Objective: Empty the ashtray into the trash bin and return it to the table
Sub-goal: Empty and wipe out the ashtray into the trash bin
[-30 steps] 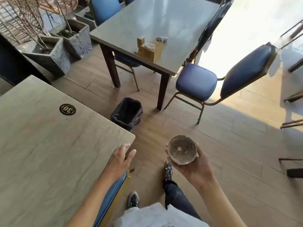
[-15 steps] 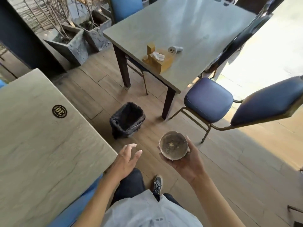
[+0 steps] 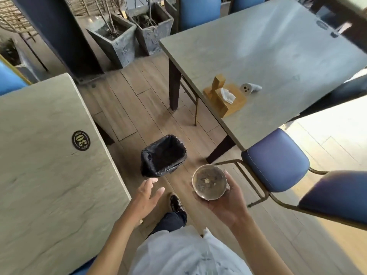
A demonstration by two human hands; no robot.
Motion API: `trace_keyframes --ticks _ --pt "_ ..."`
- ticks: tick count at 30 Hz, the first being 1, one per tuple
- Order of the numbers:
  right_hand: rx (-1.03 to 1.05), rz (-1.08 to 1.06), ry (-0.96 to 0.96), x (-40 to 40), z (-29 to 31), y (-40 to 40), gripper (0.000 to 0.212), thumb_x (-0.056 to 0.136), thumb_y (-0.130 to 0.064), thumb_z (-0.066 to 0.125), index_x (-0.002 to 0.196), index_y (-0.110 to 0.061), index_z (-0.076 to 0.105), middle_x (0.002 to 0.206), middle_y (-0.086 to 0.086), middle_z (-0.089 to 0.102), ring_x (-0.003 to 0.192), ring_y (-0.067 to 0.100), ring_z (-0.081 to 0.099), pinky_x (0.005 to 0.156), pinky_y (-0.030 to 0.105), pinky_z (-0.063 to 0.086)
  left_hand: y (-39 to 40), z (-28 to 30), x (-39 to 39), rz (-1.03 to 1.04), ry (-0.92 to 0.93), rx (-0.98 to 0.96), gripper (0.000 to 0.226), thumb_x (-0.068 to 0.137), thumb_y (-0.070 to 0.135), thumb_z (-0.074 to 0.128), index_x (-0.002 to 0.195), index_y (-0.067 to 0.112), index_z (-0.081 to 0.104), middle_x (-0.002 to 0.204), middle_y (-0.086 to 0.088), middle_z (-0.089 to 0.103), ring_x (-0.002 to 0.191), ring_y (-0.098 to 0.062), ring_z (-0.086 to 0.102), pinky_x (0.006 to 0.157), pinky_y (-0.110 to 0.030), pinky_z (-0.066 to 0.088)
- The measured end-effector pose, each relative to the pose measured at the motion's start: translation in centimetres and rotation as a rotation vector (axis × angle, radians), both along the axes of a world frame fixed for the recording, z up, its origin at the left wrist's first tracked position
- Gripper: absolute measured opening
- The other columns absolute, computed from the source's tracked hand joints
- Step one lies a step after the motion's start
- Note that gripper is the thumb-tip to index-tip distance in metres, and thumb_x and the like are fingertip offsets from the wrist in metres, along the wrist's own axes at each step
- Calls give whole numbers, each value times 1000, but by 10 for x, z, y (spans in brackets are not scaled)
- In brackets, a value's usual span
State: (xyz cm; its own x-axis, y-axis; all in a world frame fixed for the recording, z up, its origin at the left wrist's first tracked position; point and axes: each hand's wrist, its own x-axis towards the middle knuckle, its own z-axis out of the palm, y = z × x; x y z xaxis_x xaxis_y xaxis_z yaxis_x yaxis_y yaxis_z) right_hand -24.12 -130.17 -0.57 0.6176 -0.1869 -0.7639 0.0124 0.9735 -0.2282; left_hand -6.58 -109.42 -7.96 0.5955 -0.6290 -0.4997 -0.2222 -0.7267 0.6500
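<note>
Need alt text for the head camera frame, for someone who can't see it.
A person's right hand holds a round metal ashtray, upright with ash still inside, beside a black-lined trash bin on the wooden floor. The left hand hangs open and empty beside a table numbered 30.

café floor, second table and chairs
a wooden tissue holder [image 3: 225,97] sits on the far table [image 3: 268,48]; blue chair [image 3: 276,159] beside it; two stone planters [image 3: 117,39] beyond.
</note>
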Motion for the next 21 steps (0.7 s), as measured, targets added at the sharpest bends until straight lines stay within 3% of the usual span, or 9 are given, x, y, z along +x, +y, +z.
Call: trace_keyframes --ticks 8,11,14,17,21 --pt "25 141 16 83 -14 -58 75 95 -48 65 158 -12 44 165 24 40 153 41 37 104 57 48 -37 -30 60 13 106 108 56 96 52 47 142 21 40 149 1 39 138 -18 41 110 -40 39" --pt "76 207 27 116 -18 -70 77 96 -47 64 160 -14 38 167 23 36 153 39 36 106 53 45 -43 -39 77 63 137 166 55 97 52 45 143 22 38 151 3 35 139 -17 39 110 -39 38" --pt "83 313 65 150 -29 -81 76 95 -46 64 160 -14 38 166 23 37 152 39 38 110 51 41 -44 -53 87 103 149 221 55 98 50 46 142 20 39 151 1 37 138 -18 40 108 -35 38" --pt "84 421 95 184 -39 -92 69 97 -45 60 153 -8 48 163 26 40 145 41 48 103 50 46 -45 -68 91 163 214 293 56 97 51 47 142 19 41 150 -1 39 136 -19 43 107 -36 40" --pt "153 589 68 227 -52 -114 57 102 -50 49 140 -9 59 161 30 41 152 40 39 111 46 35 -50 -86 90 238 292 394 61 92 57 47 139 18 44 142 -4 49 128 -21 51 103 -41 45"
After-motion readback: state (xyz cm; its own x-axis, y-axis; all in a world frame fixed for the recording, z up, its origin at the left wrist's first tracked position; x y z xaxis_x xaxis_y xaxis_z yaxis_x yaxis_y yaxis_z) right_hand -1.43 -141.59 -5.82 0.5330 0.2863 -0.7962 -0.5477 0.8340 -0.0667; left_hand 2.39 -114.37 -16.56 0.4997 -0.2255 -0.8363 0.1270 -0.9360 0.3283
